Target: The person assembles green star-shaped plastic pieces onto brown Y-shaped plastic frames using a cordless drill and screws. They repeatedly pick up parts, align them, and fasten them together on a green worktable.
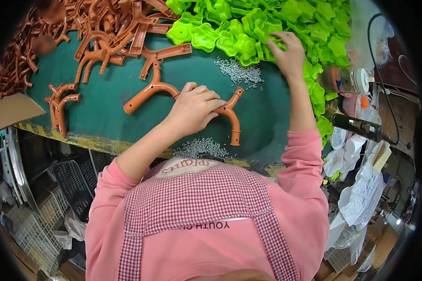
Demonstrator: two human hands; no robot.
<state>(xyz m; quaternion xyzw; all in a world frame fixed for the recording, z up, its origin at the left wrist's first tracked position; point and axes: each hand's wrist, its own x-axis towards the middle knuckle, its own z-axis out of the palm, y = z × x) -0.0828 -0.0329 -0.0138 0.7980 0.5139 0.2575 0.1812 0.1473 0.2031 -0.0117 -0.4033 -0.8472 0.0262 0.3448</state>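
Note:
My left hand [194, 108] is closed around a brown branched plastic tube [233, 117] above the green tabletop. Its forked arms stick out to the right of my fingers. Another brown forked tube [145, 97] reaches my hand from the left; whether the two are joined is hidden under my palm. At the near edge of the heap of lime-green star-shaped plastic pieces [244, 44], my right hand [288, 52] has its fingers apart, with nothing visible between them. Small silvery screws or pins [241, 72] lie in a pile between my hands.
A second pile of small metal pins [200, 148] lies by the table's near edge. Brown branch parts [112, 28] are heaped at the far left, with a small cluster [61, 105] nearer. A clear jar [344, 79] and a dark phone-like object [356, 127] stand at the right.

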